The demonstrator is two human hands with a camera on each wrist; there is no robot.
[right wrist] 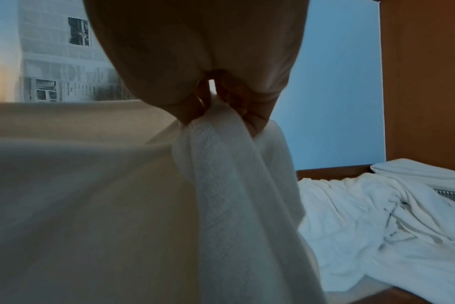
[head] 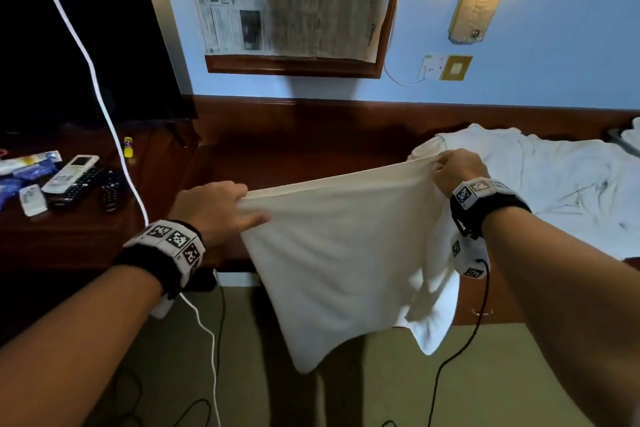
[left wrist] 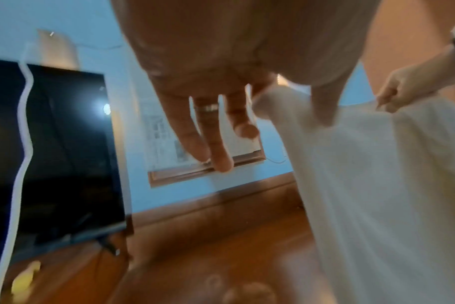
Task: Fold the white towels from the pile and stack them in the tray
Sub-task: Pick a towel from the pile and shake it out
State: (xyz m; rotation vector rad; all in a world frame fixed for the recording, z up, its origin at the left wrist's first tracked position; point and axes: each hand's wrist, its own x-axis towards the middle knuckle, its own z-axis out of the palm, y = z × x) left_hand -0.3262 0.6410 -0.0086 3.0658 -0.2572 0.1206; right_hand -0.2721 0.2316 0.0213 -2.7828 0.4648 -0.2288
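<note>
One white towel (head: 346,253) hangs in the air in front of the desk (head: 277,156), stretched by its top edge between the two hands. The left hand (head: 214,208) pinches the left top corner between thumb and forefinger; the left wrist view shows its other three fingers (left wrist: 216,131) hanging straight, one of them wearing a ring. The right hand (head: 457,170) is closed in a fist round the right top corner, with cloth bunched inside the curled fingers, as the right wrist view shows. Below the right hand a fold of the towel droops lower than the rest.

On the right part of the desk lies a crumpled pile of white towels (head: 554,184); how many are in it cannot be told. At the far right edge a dark tray (head: 620,140) shows only in part, with folded white cloth in it.

On the left part of the desk lie four remote controls (head: 69,184), two white and two black, near a small yellow bottle (head: 128,147) and some blue packets (head: 24,170). A television (head: 86,45) stands behind them, and a white cable (head: 86,62) hangs across its screen.
</note>
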